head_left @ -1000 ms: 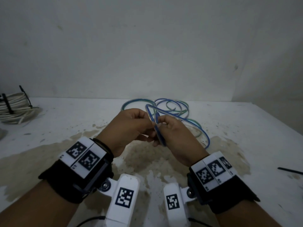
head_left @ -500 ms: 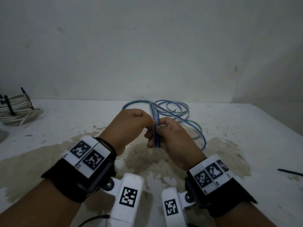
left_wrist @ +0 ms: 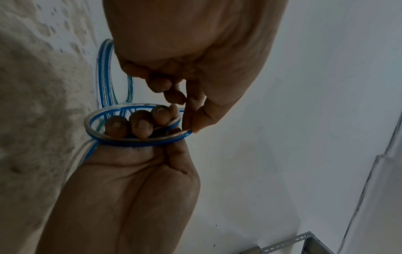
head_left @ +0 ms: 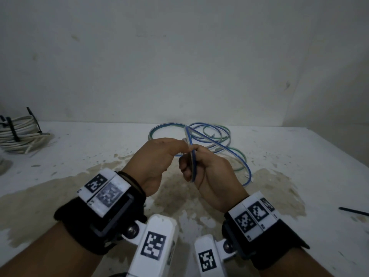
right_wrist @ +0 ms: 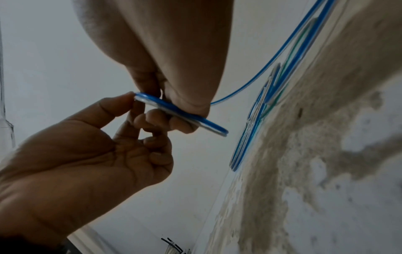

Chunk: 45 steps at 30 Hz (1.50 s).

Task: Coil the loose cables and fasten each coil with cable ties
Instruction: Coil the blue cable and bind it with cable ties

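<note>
Pinching the small loop of blue cable (head_left: 193,162), left hand (head_left: 157,158), right hand (head_left: 209,172) fingers curled through it

blue cable (head_left: 242,164) | thin, blue and clear-white with green strands | a small coil (left_wrist: 132,140) wound round right hand (head_left: 207,172) fingers, held upright on edge above desk (head_left: 299,156) | left hand (head_left: 157,156) pinches its top | remainder in loose loops on desk behind | black cable tie (head_left: 353,211) flat at desk's right edge
</note>
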### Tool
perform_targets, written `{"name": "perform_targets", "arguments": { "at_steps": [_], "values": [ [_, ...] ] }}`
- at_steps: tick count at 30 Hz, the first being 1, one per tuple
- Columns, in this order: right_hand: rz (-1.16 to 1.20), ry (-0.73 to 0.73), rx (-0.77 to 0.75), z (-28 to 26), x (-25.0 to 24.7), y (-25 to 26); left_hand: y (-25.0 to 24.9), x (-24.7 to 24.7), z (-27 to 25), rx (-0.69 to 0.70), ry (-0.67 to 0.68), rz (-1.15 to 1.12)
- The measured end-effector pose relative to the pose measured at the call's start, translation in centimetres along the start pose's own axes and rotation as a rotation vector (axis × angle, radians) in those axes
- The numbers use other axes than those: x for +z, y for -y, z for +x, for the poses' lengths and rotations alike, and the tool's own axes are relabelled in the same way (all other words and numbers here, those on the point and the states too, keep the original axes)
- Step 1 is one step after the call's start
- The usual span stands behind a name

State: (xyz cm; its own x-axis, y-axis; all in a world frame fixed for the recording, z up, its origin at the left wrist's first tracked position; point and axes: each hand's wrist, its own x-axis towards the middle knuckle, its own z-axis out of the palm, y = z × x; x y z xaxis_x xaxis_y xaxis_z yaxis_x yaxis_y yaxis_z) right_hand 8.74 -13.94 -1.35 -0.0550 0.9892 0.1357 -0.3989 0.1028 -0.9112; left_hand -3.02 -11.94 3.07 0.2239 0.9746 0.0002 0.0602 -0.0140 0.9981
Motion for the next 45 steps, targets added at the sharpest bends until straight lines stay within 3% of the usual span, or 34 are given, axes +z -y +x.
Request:
{"name": "perform_targets", "arguments": {
  "at_steps": [3, 10, 21, 25, 27, 31, 35, 39, 45],
  "values": [
    [0.037, 0.031, -0.016, 0.0, 0.0, 0.0, 0.1, 0.1, 0.1, 0.007, -0.047, -0.074],
    [-0.204, 0.068, -0.125, -0.1, 0.4, -0.3, 0.3, -0.3, 0.3, 0.093, -0.125, -0.217],
    [-0.433, 0.082, -0.143, -0.3, 1.4, 0.7, -0.2, -0.8, 0.7, 0.157, -0.258, -0.373],
    [-0.316, 0.072, -0.140, -0.4, 1.7, 3.2, -0.8, -1.6, 1.3, 0.263, -0.239, -0.199],
    [-0.237, 0.126, -0.107, -0.9, 1.8, 5.2, -1.3, -2.3, 2.2, 0.395, -0.225, -0.067],
    [-0.169, 0.171, -0.055, -1.7, 2.0, 9.1, -2.3, -2.5, 3.4, 0.632, -0.016, 0.170],
    [-0.049, 0.069, -0.014, -2.0, 1.1, 12.9, -1.8, -2.3, 4.2, 0.681, -0.011, 0.328],
    [0.038, -0.022, 0.013, -2.2, -0.3, 16.1, -1.0, -2.3, 4.4, 0.746, 0.080, 0.487],
    [0.163, 0.038, 0.006, -1.9, -2.4, 19.0, -1.5, -3.6, 3.9, 0.913, 0.250, 0.824]
  ]
}}
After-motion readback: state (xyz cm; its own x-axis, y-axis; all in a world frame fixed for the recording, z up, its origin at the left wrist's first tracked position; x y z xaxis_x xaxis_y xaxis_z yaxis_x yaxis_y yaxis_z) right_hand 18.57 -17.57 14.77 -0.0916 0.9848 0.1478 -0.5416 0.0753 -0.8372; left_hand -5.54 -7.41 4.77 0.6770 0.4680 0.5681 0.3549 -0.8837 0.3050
